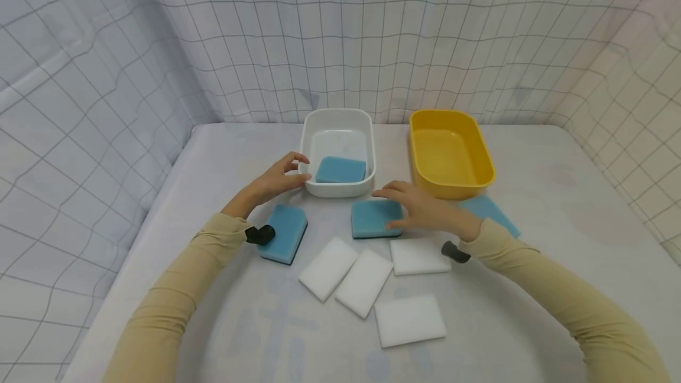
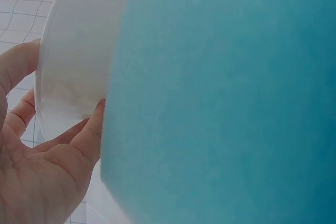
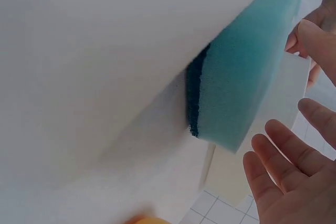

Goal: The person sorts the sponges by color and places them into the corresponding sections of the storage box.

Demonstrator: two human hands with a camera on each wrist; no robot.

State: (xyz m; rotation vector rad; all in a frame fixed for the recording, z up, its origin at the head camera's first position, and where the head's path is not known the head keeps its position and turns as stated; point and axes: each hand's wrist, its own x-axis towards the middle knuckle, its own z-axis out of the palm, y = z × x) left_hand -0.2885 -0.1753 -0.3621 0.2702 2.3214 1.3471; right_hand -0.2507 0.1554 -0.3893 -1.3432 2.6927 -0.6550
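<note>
Blue sponge (image 1: 375,217) lies on the pale tabletop (image 1: 511,312), just before the white tub (image 1: 340,190); the right hand (image 1: 424,210) spreads around it, grasping nothing — the left hand (image 1: 275,182), fingers loose, touches the tub's side. Grid-lined fabric (image 1: 340,46) rises behind and at both sides.

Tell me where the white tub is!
In the head view, the white tub is left of the yellow tub, with the left hand at its left rim.

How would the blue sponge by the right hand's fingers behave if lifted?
The blue sponge looks foamy, so probably light and squeezable. Its thin dark layer looks coarse, so likely grippy. Lying flat, it seems unlikely to roll.
</note>
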